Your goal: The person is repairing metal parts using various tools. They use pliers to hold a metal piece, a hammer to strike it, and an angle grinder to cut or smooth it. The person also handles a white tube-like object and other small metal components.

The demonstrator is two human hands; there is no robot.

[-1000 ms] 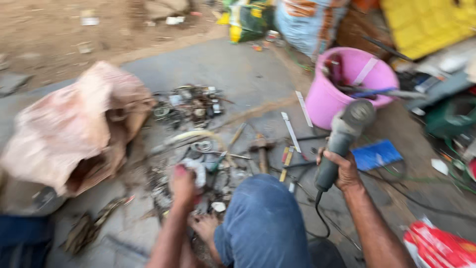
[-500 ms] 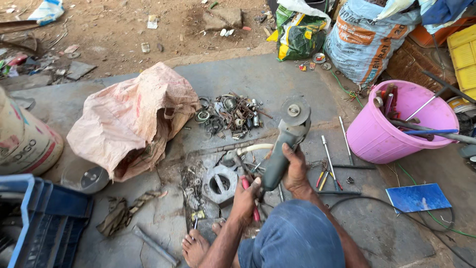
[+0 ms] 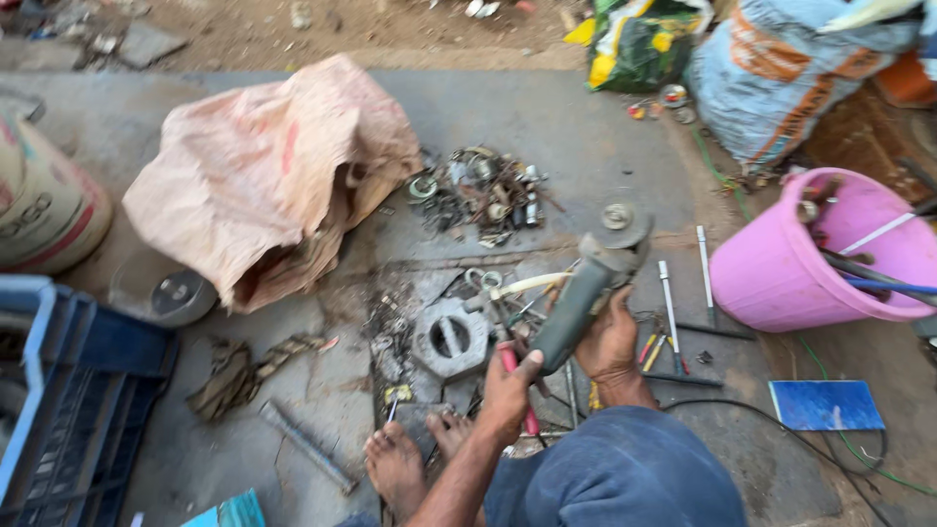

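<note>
grey concrete floor (image 3: 605, 127) strewn with scrap. right hand (image 3: 610, 342) grips an angle grinder (image 3: 586, 288) body, disc pointing away. left hand (image 3: 509, 381), just beside it, holds a red-handled tool (image 3: 517, 390). pink bucket (image 3: 810, 259) sits right of both.

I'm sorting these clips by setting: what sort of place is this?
Probably an open-air scrap or metal-repair yard. The person sits on a concrete floor, both hands on an angle grinder, with a heap of metal scrap and a pink bucket of tools nearby.
</note>
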